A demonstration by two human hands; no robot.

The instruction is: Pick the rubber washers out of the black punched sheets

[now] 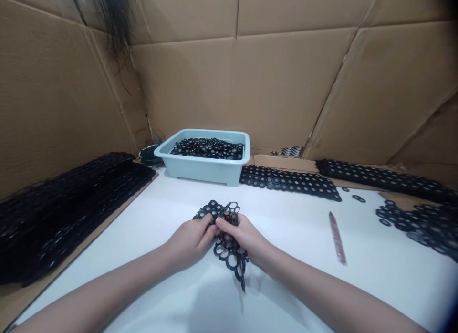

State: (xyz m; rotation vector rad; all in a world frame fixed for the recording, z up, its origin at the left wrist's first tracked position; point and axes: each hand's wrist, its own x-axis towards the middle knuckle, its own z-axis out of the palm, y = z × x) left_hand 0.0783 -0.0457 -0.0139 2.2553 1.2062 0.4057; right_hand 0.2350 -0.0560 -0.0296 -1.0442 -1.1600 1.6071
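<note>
Both of my hands meet at the middle of the white table (304, 242), gripping one crumpled black rubber sheet of joined rings (229, 249). My left hand (191, 240) pinches its upper left part, fingers curled. My right hand (245, 237) is closed on the sheet's middle, and a strip of rings dangles below it toward me. Part of the sheet sticks up behind my fingers.
A light blue tub (203, 168) full of loose black rings stands at the back. Stacks of black ring sheets lie at the left (67, 204), back centre (289, 180) and right (386, 178). A reddish stick-like tool (337, 237) lies to the right. Cardboard walls surround the table.
</note>
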